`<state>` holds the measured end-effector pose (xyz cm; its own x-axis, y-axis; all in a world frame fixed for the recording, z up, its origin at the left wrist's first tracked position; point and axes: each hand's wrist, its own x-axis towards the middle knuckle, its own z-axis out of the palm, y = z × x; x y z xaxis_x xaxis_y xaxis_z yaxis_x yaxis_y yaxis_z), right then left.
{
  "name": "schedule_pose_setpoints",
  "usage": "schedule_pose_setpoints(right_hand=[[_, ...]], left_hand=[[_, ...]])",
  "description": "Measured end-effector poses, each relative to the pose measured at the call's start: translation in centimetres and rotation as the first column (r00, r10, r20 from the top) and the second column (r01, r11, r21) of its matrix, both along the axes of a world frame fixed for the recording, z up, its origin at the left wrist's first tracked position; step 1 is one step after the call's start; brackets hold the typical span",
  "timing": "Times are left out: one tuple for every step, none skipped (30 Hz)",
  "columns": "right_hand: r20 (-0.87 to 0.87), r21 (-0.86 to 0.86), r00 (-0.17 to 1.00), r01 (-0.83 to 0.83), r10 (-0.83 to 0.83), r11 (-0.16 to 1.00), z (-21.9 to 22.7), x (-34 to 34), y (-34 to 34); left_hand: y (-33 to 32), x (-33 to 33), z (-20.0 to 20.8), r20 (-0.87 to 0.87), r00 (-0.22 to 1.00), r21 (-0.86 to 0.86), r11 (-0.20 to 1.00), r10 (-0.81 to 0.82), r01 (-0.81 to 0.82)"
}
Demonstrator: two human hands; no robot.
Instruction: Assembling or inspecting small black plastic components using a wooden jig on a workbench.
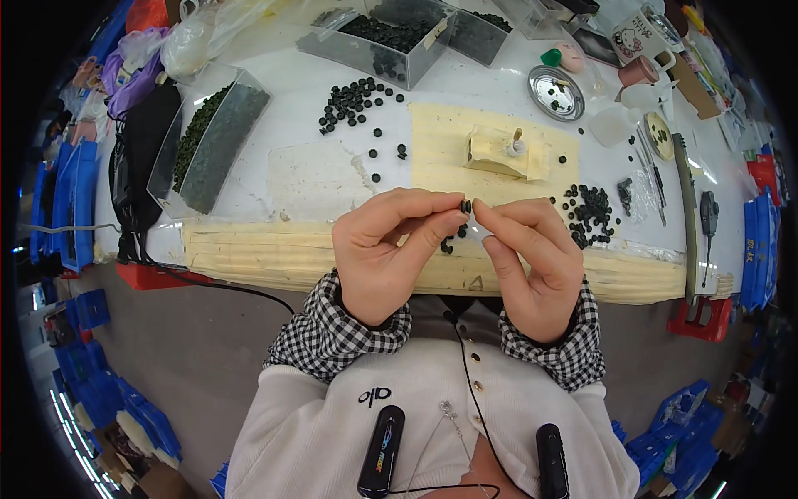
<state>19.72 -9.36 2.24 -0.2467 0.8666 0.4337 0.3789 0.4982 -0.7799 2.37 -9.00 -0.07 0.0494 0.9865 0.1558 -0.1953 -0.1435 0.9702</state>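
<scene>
Between the thumb and index finger of my left hand [384,249] is a small black round part [465,206], pinched over the table's near edge. My right hand [536,264] is close on the other side, its index fingertip beside that part; whether they touch I cannot tell. The right thumb stands apart from the index finger, with nothing visible between them. Just below the fingertips lie a few more black parts [449,246]. Beyond my hands stands a tape-covered block [499,155] with a short upright peg [517,140].
Loose black parts form a pile [590,214] at right and a scatter [349,104] at far left. Clear bins [237,125] of dark parts stand at left and back. A round metal dish [555,91], a screwdriver [707,233] and a pink cup [638,71] are at right.
</scene>
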Motion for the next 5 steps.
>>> schedule_pose_setpoints(right_hand=[[0.0,0.004,1.0,-0.004,0.004,1.0,-0.09,0.03,0.0],[0.001,0.007,1.0,-0.008,0.008,1.0,-0.19,0.07,0.0],[0.001,0.01,1.0,-0.013,0.013,1.0,-0.26,0.1,0.01],[0.003,0.016,1.0,-0.015,0.015,1.0,-0.28,0.15,0.03],[0.005,0.021,1.0,-0.017,0.017,1.0,-0.27,0.2,0.06]], left_hand=[[0.01,-0.01,-0.06,-0.003,1.0,0.003,1.0,-0.005,0.005],[0.02,-0.01,-0.11,-0.007,1.0,0.005,1.0,-0.01,0.01],[0.02,-0.01,-0.15,-0.011,1.0,0.006,1.0,-0.011,0.011],[0.03,0.0,-0.16,-0.017,1.0,0.007,1.0,-0.013,0.013],[0.03,0.01,-0.15,-0.022,1.0,0.008,1.0,-0.015,0.015]])
